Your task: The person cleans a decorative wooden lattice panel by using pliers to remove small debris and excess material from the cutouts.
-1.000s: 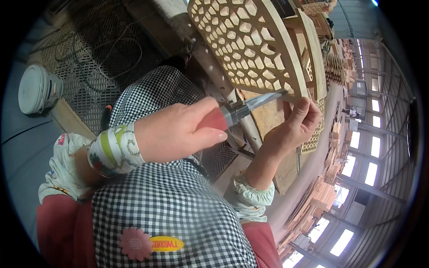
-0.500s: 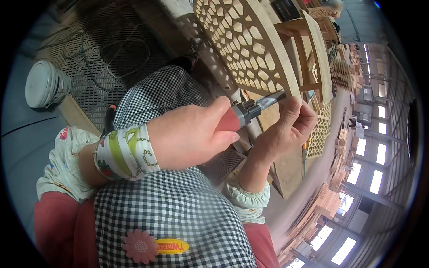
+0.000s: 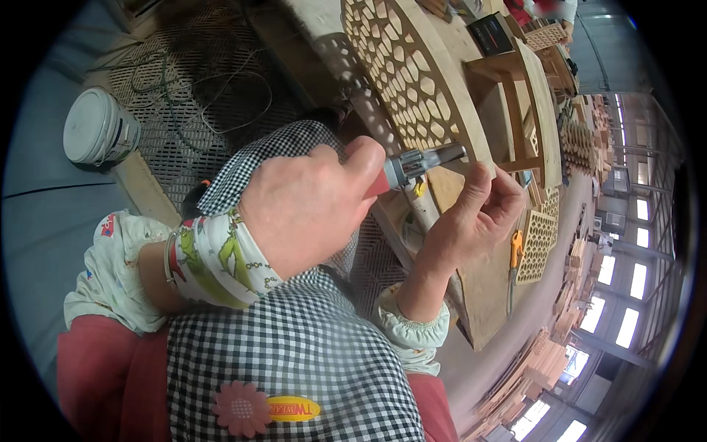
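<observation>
My left hand [image 3: 305, 199], a printed cloth band round its wrist, grips a red-bodied handheld rotary tool [image 3: 412, 166]. The tool has a grey ribbed collar and a dark cylindrical tip, and my fist hides most of its body. The tip lies beside the lower end of a pale wooden panel [image 3: 458, 96] pierced with many irregular cut-outs. Whether they touch, I cannot make out. My right hand [image 3: 479, 214] pinches the panel's lower corner between thumb and fingers. The panel stands tilted over the bench.
Behind the panel is a wooden frame [image 3: 546, 110] with a black box [image 3: 490, 34] near it. An orange-handled tool [image 3: 517, 247] and another lattice panel [image 3: 537, 254] lie on the bench [image 3: 479, 309]. A white bucket [image 3: 87, 132] stands left. Another person's hand [image 3: 568, 29] shows far off.
My left hand has turned, bringing the tool more level and its tip back from the panel's corner. My right hand keeps its pinch. The whole view has shifted slightly.
</observation>
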The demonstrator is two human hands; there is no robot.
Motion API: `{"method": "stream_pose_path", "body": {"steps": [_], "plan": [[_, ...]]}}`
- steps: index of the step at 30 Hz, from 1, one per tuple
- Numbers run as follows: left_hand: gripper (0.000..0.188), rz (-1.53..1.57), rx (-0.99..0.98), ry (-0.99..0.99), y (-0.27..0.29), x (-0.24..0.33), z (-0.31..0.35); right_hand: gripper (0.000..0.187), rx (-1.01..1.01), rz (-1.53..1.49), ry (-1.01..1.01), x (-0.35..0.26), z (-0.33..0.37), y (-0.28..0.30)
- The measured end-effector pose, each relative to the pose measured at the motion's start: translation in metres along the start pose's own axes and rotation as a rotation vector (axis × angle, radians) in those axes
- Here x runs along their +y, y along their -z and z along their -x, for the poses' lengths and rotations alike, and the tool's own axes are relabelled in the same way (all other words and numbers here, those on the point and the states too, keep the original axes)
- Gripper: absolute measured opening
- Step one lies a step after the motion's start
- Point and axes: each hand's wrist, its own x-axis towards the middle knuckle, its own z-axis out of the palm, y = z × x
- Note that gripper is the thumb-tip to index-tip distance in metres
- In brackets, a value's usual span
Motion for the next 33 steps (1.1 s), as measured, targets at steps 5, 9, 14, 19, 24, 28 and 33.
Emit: {"method": "stream_pose_path", "body": {"steps": [5,9,14,19,24,28,33], "plan": [[0.052,-0.032,0.019,0.012,-0.001,-0.003,0.005,0.022,0.024,-0.022,0.016,0.0,-0.008,-0.002],[0.053,-0.075,0.012,0.021,-0.007,0.002,0.003,0.022,0.022,0.015,0.023,0.0,-0.008,-0.005],[0.051,0.017,0.0,-0.008,-0.013,0.003,0.002,0.023,0.024,-0.017,0.038,0.006,-0.016,-0.004],[0.046,0.048,0.037,-0.017,-0.014,0.009,-0.004,0.023,0.009,-0.021,0.025,0.006,-0.018,-0.003],[0.047,0.009,0.053,-0.011,-0.013,0.008,-0.002,0.023,-0.018,0.049,0.071,0.004,-0.013,-0.003],[0.049,-0.015,0.096,-0.004,-0.015,0.009,-0.009,0.023,-0.011,0.056,0.106,0.005,-0.016,-0.004],[0.045,0.009,0.104,-0.004,-0.015,0.007,-0.013,0.023,-0.029,0.044,0.108,0.007,-0.014,-0.003]]}}
